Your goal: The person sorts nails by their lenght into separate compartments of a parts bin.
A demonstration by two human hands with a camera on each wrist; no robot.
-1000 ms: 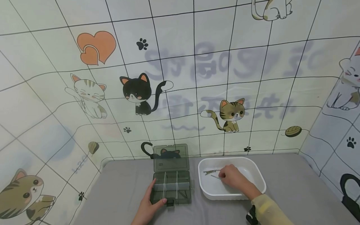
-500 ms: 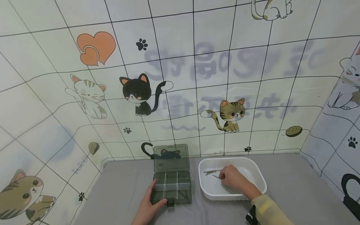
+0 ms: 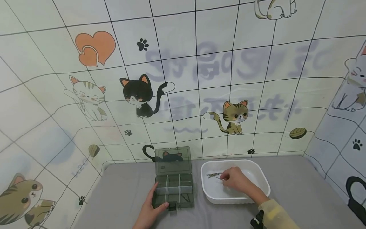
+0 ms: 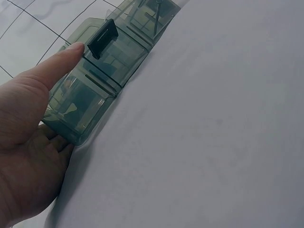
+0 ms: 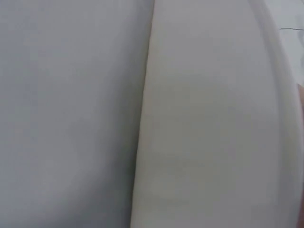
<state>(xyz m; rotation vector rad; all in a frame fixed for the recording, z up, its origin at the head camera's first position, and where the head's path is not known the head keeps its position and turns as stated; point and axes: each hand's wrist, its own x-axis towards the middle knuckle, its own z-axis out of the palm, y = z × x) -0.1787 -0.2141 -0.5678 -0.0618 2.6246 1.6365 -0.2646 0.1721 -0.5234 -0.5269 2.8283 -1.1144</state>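
A dark green see-through compartment box [image 3: 172, 181] stands with its lid [image 3: 173, 161] raised. My left hand [image 3: 149, 211] grips its front left corner. In the left wrist view, the thumb lies on the front wall beside the black latch [image 4: 103, 39], the fingers round the side. Thin dark nails [image 3: 186, 197] lie in the front right compartment. Inside the white tray [image 3: 226, 200], my right hand [image 3: 236, 179] pinches a thin metal nail [image 3: 217, 178]; its fingertips are partly hidden. A small pile of similar nails [image 3: 212, 175] lies left of the fingers.
A grey cloth [image 3: 288, 187] covers the table. Behind it rises a white gridded curtain [image 3: 186, 79] printed with cats. The tray's pale outer wall [image 5: 209, 118] fills much of the right wrist view. The open lid stands close to the curtain.
My right hand's fingertips have shifted slightly left toward the small pile, with the thin nail's angle changing a little. The left hand stays on the box.
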